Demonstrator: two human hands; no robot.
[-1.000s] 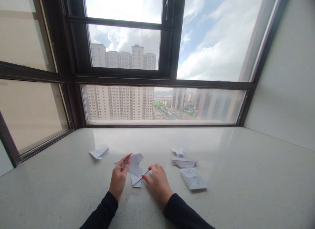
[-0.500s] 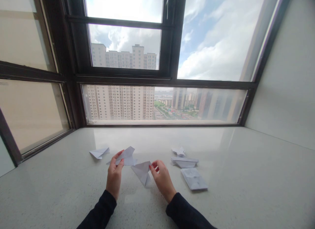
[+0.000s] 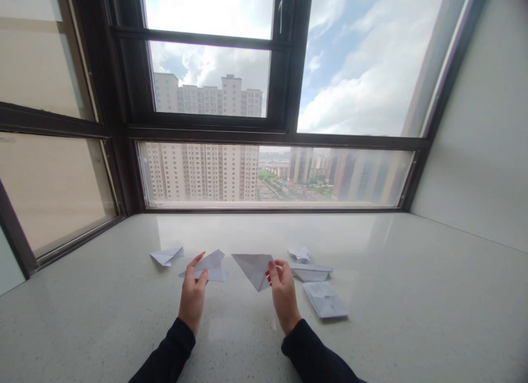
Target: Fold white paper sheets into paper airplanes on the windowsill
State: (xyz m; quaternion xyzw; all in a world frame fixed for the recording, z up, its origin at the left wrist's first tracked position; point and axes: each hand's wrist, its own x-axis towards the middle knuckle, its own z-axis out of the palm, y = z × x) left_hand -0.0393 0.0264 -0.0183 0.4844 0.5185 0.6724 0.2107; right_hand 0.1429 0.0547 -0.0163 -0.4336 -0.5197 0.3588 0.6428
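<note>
My left hand point(image 3: 193, 292) is closed on a white paper airplane point(image 3: 214, 265), pinched between thumb and fingers with its nose to the left. To the right, my right hand point(image 3: 284, 289) grips a folded white paper piece point(image 3: 253, 266) by its right corner; it looks like a triangle with one point down. The two papers are apart, both held just above the counter. Beyond my left hand another white paper airplane point(image 3: 165, 256) lies on the surface.
Right of my right hand lie a small folded paper figure point(image 3: 302, 255), a paper boat point(image 3: 311, 272) and a flat folded paper square point(image 3: 325, 300). They rest on a pale speckled counter point(image 3: 231, 344). Behind it stands a dark window frame point(image 3: 272, 210), with a white wall point(image 3: 474, 168) at right.
My right hand has moved right and slightly away from me, turning its folded paper so the flat edge is on top. The paper airplane in my left hand has tilted slightly.
</note>
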